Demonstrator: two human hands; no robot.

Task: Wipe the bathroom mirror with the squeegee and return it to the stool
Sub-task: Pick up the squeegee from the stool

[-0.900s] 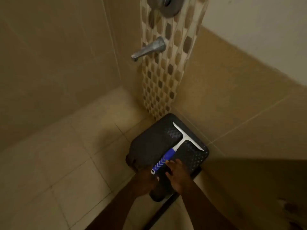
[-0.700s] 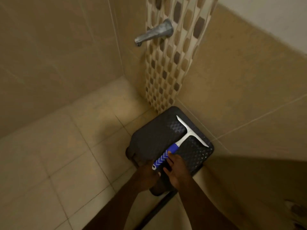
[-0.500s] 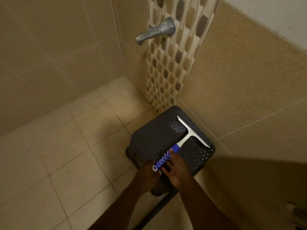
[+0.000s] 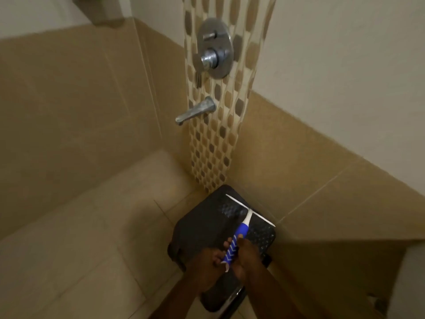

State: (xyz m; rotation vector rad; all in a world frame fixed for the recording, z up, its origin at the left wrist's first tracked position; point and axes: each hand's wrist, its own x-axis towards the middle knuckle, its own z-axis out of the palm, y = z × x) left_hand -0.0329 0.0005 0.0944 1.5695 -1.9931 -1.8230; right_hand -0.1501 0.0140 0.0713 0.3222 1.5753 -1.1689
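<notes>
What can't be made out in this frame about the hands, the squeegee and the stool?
- Squeegee: head view; the handle's lower part is covered by both hands, and motion blur hides whether it rests on the stool or is lifted.
- Left hand and right hand: blurred and dark; which one actually grips the handle is unclear.
- Stool: its near edge and legs are hidden behind the forearms.
- Mirror: not in view.

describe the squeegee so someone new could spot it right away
Find the patterned tile strip in the shower corner; a dark stool stands at its foot. The squeegee is over it: white blade, the only blue handle with white stripes.
</notes>
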